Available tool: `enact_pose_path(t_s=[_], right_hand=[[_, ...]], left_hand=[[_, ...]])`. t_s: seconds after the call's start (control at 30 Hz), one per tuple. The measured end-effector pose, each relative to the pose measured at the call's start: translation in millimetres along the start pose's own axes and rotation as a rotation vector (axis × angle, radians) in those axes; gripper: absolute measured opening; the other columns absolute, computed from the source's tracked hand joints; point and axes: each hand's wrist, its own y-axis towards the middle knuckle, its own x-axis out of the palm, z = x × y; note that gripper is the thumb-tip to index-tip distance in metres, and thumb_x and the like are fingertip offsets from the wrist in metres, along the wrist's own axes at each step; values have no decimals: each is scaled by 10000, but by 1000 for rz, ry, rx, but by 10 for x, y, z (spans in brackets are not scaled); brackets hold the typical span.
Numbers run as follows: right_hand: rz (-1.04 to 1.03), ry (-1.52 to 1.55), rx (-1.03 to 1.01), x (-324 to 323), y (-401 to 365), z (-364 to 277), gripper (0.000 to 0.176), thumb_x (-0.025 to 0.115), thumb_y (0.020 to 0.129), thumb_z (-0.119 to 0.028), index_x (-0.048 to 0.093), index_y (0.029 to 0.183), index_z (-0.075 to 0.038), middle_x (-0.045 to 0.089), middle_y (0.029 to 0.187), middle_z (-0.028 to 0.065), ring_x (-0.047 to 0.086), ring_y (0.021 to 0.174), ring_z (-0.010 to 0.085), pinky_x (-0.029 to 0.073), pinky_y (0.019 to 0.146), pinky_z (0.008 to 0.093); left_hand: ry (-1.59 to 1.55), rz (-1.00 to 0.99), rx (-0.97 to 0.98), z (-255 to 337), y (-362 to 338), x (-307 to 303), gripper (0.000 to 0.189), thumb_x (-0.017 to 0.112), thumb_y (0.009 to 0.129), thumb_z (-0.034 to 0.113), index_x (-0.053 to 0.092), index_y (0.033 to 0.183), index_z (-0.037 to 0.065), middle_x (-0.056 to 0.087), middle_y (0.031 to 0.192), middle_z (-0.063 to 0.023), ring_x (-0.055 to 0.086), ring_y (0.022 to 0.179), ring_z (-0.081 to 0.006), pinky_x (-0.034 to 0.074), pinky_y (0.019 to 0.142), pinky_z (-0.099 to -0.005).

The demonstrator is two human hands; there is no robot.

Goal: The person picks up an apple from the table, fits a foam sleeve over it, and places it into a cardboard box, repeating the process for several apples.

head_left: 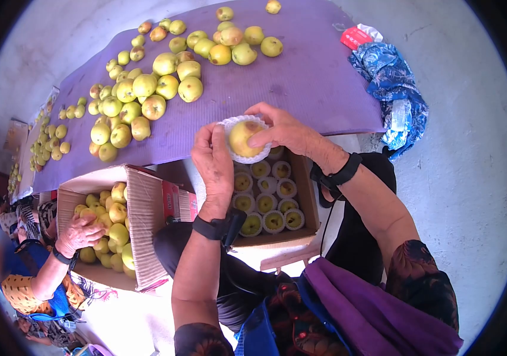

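Note:
Between my two hands is a yellow-green apple (242, 137) with a brownish patch, partly wrapped in a white foam net (247, 159). My left hand (213, 157) grips the net's left side, thumb and fingers closed on it. From the right, my right hand (286, 132) holds the apple, its thumb pressed on the fruit and its fingers round the back. Below them stands a cardboard box (310, 207) with rows of net-wrapped apples (265, 203); its far part is hidden under my hands and the table edge.
Many loose apples (145, 85) lie on the purple-covered table (301, 77). To the left, a co-worker's hand (81, 232) reaches into a tilted carton (146, 231) of bare apples. A blue patterned cloth (387, 74) and a red-and-white packet (357, 37) lie at the table's right end.

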Motion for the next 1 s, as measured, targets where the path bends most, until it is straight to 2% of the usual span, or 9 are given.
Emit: enact_pose_path(t_s=[0.13,0.2,0.33,0.4,0.53,0.6,0.77,0.83,1.0], right_hand=[[-40,53,-23,-60,25,25,640,748,676,-199,488,1245,-64,558,1087,76,545,980,147,470,798,273],[-32,57,-50,-97,52,56,629,747,679,-199,498,1239,-60,561,1093,76,547,990,151,471,807,278],[-62,0,-141,-127,52,58,608,744,693,-199,517,1235,-43,576,1113,85,546,1040,161,471,843,293],[-78,-65,-180,-138,77,66,614,745,705,-215,515,1248,-43,581,1120,89,552,1036,163,481,822,289],[-49,-221,-178,-99,-12,-53,607,734,758,-263,511,1282,-51,601,1121,97,582,980,165,507,723,266],[-79,-213,-185,-126,3,-32,595,727,773,-271,513,1286,-58,606,1106,93,589,952,165,508,692,260],[-92,-233,-215,-138,17,23,534,697,808,-222,519,1283,-54,613,1057,75,591,918,146,508,666,260],[-53,-277,-373,-139,35,112,497,718,760,-184,555,1198,-14,633,928,95,611,770,139,524,620,272],[-40,-263,-537,-125,143,238,458,697,780,-157,560,1194,-18,649,915,89,617,760,138,525,645,271]], left_hand=[[22,3,187,47,-33,58,243,546,961,216,604,1020,-12,615,890,-22,525,805,-79,452,718,-233],[-100,-168,-30,150,-28,23,326,594,932,246,553,1144,2,603,984,-58,542,886,-97,464,769,-253],[-47,-337,-144,184,17,-6,463,642,895,282,492,1241,14,581,1088,-91,558,980,-128,475,831,-274],[-265,-431,-288,163,16,4,554,665,871,299,454,1301,20,559,1168,-106,565,1035,-163,478,873,-291],[-363,-398,-320,243,-29,10,544,658,875,295,466,1305,21,570,1176,-110,567,1050,-171,472,896,-301],[-234,-411,-217,225,-9,3,547,650,877,299,473,1308,13,574,1172,-109,555,1067,-174,448,932,-307],[-76,-421,-208,248,16,12,538,626,889,307,477,1307,2,574,1168,-109,539,1077,-175,420,959,-298],[-71,-470,-237,249,10,-6,525,616,891,294,473,1303,1,567,1170,-110,533,1074,-176,411,960,-289],[-102,-460,-166,276,-9,3,515,613,896,263,461,1325,23,578,1160,-96,530,1076,-160,408,963,-284]])
